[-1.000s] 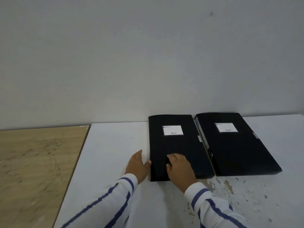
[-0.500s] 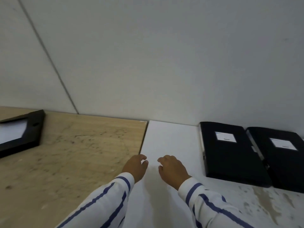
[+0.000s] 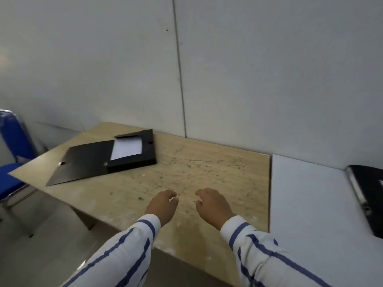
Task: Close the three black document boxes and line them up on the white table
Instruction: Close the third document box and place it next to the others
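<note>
Both sets of fingers are loosely curled and apart, holding nothing. The left hand (image 3: pixel 162 206) and the right hand (image 3: pixel 213 206) hover side by side, palms down, with a small gap between them, over the near part of the wooden worktop (image 3: pixel 186 175). Both wrists come out of white sleeves (image 3: pixel 124 251) with blue stripes, the forearms reaching forward from the bottom edge of the view.

Well ahead of the left fingers and off to their left lies an open black document box (image 3: pixel 116 157), its lid flap spread flat toward the left corner of the wooden worktop and a white sheet (image 3: pixel 126 149) showing inside its tray. To the right of the right fingers, just past the wooden edge, the white worktop (image 3: pixel 310 204) begins; on it, well apart from the hands, a closed black document box (image 3: pixel 369 195) is cut off by the right border.

Behind both worktops stands a pale grey wall (image 3: pixel 124 69) with a vertical seam. Far left of the hands is a blue chair (image 3: pixel 12 141)
</note>
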A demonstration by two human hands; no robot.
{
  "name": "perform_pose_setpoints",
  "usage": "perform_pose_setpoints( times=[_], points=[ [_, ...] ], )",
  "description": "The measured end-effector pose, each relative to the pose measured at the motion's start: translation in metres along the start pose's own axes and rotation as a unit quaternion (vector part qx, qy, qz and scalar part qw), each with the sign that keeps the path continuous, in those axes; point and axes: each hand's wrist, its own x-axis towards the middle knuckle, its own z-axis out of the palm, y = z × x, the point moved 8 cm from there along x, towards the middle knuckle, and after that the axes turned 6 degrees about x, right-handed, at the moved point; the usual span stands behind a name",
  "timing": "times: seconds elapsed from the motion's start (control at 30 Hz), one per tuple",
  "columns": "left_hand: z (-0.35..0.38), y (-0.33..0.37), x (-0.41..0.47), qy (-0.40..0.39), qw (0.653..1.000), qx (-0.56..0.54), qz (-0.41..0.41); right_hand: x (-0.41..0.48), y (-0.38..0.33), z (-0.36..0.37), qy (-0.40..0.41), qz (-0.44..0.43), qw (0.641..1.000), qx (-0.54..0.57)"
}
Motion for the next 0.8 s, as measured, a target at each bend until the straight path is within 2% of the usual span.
perform_pose_setpoints(
  times=[0.27,0.47,0.67,0.8],
  points=[
    [-0.061,-0.125,0.027,0.034,0.994,-0.064,-0.084,0.065,-0.107,0.069,-0.046,-0.063,0.997,0.006],
    [-0.085,-0.204,0.091,0.059,0.985,-0.082,-0.142,0.148,-0.161,0.121,-0.056,-0.11,0.992,0.017],
    [-0.112,-0.278,0.17,0.047,0.966,-0.122,-0.225,0.239,-0.194,0.171,-0.105,-0.109,0.988,0.014],
    [-0.136,-0.322,0.212,0.068,0.95,-0.141,-0.272,0.294,-0.212,0.192,-0.114,-0.1,0.988,-0.002]
  ],
)
